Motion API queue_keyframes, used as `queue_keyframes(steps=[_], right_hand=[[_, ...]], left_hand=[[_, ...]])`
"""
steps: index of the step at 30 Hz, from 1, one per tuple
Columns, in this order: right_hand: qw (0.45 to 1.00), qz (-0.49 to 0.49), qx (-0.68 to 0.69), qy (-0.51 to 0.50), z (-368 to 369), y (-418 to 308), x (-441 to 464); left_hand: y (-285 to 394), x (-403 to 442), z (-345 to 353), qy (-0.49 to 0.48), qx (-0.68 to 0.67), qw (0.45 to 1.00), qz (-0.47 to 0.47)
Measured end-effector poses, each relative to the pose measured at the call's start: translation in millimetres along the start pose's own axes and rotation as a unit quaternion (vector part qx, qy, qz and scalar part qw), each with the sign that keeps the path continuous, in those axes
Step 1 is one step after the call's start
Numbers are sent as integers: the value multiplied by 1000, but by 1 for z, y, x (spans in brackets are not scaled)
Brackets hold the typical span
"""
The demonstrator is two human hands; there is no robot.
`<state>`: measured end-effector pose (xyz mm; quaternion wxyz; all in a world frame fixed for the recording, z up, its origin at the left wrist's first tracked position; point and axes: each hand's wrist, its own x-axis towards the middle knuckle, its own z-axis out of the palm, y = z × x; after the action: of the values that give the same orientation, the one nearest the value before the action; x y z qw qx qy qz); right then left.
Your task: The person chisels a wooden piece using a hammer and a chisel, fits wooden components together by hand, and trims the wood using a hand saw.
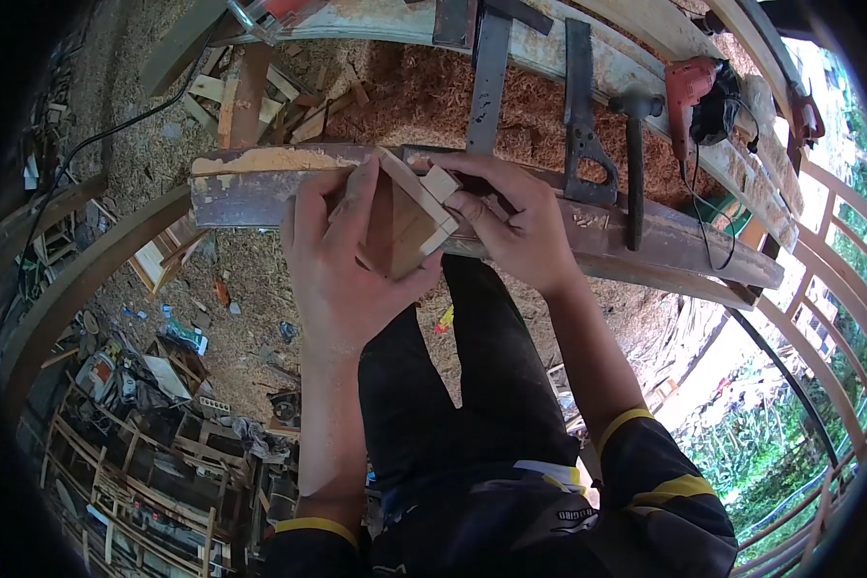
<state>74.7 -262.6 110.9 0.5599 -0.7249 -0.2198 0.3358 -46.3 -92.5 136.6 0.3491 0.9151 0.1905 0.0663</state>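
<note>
My left hand (329, 265) is wrapped round a small open wooden box (407, 223), thumb under its lower edge and fingers along the far side. The box is tilted, its hollow facing me, with pale joints at one corner. At its upper right, my right hand (525, 220) pinches a small pale wooden block (440, 183) between thumb and fingers. The block touches or sits very near the box's corner; I cannot tell whether it is joined. Both hands are just above a long dark wooden beam (241, 204).
On the beam and the plank behind lie a metal square (489, 87), a handsaw (580, 116), a hammer (635, 144) and a red power tool (690, 101) with a cord. Wood shavings (395, 96) and offcuts cover the ground. Wooden frames (154, 482) are stacked at lower left.
</note>
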Motion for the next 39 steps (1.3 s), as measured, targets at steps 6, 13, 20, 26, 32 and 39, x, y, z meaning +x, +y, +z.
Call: queue_keyframes(steps=[6, 13, 20, 26, 32, 39], right_hand=[[999, 32, 23, 23, 2, 12, -1], [999, 19, 1, 27, 2, 13, -2], [969, 27, -220, 113, -22, 57, -44], [886, 21, -424, 186, -50, 84, -70], [856, 77, -482, 168, -74, 119, -71], [853, 103, -484, 168, -91, 130, -65]], left_hand=[[7, -1, 1, -9, 35, 999, -21], [-2, -4, 10, 0, 59, 998, -10], [-20, -10, 33, 17, 104, 994, -26], [-25, -13, 49, 0, 139, 987, -75], [-16, -9, 60, -38, 151, 984, -91], [-14, -12, 66, -4, 162, 985, -52]])
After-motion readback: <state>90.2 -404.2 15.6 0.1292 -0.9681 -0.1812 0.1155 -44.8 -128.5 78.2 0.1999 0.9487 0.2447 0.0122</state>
